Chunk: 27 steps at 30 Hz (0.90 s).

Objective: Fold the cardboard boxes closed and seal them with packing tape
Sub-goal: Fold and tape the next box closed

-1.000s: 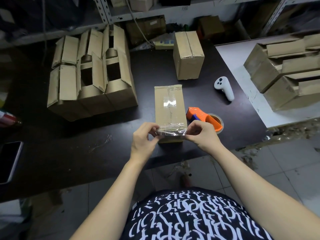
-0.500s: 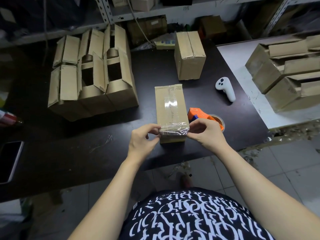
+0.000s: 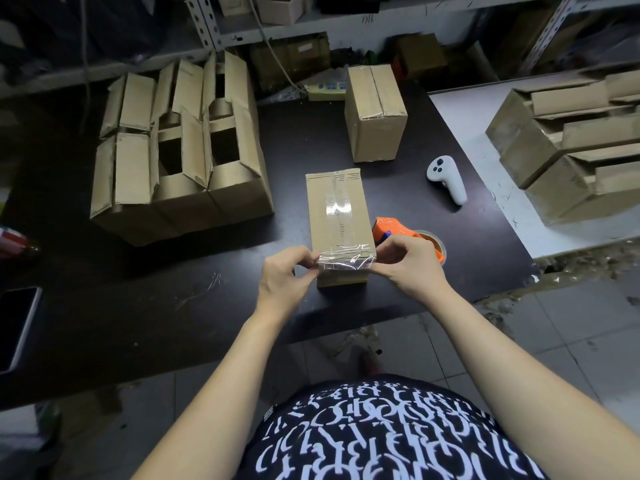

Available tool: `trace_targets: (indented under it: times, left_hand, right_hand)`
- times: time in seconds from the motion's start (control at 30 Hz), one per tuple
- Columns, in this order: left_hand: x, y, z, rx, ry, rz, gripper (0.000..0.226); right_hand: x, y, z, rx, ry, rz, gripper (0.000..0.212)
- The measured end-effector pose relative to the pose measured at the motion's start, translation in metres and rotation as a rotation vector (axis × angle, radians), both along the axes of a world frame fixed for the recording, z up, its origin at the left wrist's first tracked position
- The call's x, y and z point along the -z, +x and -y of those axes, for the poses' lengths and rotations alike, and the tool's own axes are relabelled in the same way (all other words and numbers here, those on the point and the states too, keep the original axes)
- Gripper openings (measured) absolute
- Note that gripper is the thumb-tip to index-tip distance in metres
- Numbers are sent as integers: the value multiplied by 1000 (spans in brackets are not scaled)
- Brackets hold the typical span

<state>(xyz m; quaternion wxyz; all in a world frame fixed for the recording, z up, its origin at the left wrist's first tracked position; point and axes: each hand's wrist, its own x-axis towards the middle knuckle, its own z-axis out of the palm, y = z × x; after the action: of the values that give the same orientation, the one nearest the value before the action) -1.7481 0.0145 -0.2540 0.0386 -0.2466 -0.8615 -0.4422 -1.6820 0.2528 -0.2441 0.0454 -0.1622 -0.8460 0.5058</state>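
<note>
In the head view, the left hand [image 3: 284, 275] and the right hand [image 3: 407, 263] are meeting over the near end of a closed cardboard box [image 3: 337, 216], which is lying flat on the dark table [image 3: 138, 306], directly between the two hands. Each hand is pinching one end of a strip of clear packing tape [image 3: 346, 261] between the thumb and the curled fingers. The left hand is holding the left end and the right hand the right end. The strip is lying across the near edge of the box, and it is wrinkled. One more band of tape is running along the top of the box, away from the hands.

Just behind the right hand, an orange tape dispenser [image 3: 391, 228] is resting on the table, touching or almost touching the right side of the box. Farther beyond the right hand, a white controller [image 3: 446, 180] is lying, and beyond it a taped box [image 3: 375, 112] is standing. Well beyond the left hand, a group of open boxes [image 3: 180, 154] is sitting with the flaps up. Far to the left of the left hand, a phone [image 3: 17, 327] is lying at the table edge, screen dark.
</note>
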Motion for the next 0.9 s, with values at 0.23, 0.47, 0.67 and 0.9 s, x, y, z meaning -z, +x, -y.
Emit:
trace_targets:
  times: [0.23, 0.47, 0.67, 0.9]
  left_hand:
    - [-7, -7, 6, 48, -19, -130, 21]
    - [-2, -3, 4, 115, -57, -221, 7]
    - [5, 3, 1, 81, -46, -267, 15]
    - [15, 12, 3, 87, -12, -327, 13]
  right_hand:
    - [0, 3, -3, -124, -11, -128, 40]
    - [0, 0, -6, -233, 6, -188, 18]
    - [3, 1, -6, -213, -13, -206, 19]
    - [1, -1, -12, -312, 151, -283, 22]
